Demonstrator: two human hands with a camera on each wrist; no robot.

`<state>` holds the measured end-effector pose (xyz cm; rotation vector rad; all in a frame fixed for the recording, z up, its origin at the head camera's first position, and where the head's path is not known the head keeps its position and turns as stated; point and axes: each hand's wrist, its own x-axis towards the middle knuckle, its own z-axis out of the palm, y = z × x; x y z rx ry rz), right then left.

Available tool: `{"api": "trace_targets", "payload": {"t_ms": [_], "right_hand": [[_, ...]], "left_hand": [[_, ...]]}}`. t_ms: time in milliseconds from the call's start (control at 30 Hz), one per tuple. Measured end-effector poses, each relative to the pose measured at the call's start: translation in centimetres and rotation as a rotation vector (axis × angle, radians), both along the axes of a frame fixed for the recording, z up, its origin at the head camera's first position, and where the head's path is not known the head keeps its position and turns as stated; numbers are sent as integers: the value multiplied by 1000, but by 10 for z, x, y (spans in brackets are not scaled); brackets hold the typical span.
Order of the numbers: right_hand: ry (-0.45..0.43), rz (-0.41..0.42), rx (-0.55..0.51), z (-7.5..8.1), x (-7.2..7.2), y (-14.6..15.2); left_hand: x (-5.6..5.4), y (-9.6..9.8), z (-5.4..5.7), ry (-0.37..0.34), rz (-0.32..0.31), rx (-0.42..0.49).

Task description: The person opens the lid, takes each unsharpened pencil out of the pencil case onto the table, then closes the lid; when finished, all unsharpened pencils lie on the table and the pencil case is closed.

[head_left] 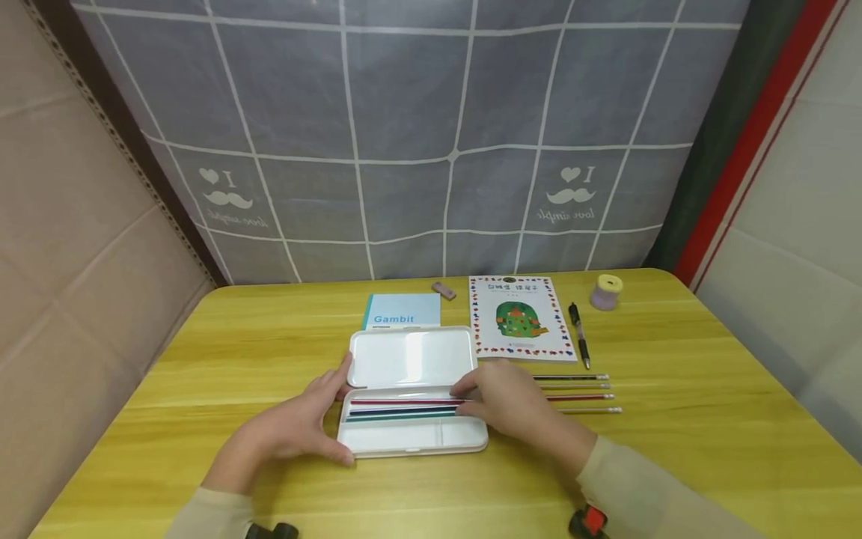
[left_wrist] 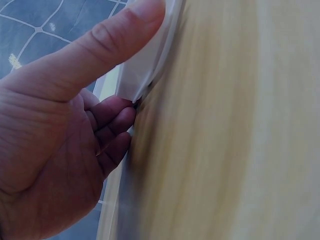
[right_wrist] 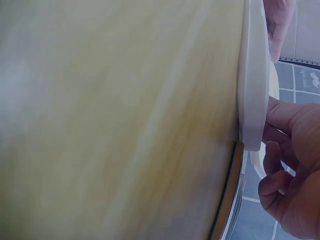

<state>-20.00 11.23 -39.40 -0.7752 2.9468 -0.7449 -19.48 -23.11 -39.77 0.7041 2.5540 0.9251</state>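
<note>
An open white pencil case [head_left: 404, 443] lies on the table, lid tipped back. Red, dark blue and teal pencils [head_left: 402, 412] lie lengthwise in its tray. My left hand [head_left: 296, 425] holds the case's left end, thumb at the front corner and fingers toward the back; in the left wrist view the thumb lies over the case [left_wrist: 145, 70] with the other fingers curled by its edge. My right hand [head_left: 505, 397] reaches into the tray's right end, thumb and forefinger around the end of the red pencil. In the right wrist view the case wall [right_wrist: 254, 75] partly hides these fingertips.
Several pencils [head_left: 582, 397] lie right of the case, partly behind my right hand. Behind it are a blue Gambit notebook [head_left: 404, 308], an eraser [head_left: 444, 290] and a picture booklet [head_left: 521, 318]. Farther right are a black pen [head_left: 579, 335] and a spool [head_left: 607, 292].
</note>
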Motion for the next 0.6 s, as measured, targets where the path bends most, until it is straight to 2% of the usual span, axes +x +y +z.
{"api": "trace_targets", "payload": {"t_ms": [367, 500, 600], "right_hand": [[-40, -3, -37, 1, 0, -2], [-5, 20, 31, 2, 2, -5], [55, 36, 115, 3, 6, -8]], "left_hand": [[0, -1, -1, 7, -11, 11], [1, -1, -1, 17, -14, 11], [2, 0, 0, 21, -12, 9]]}}
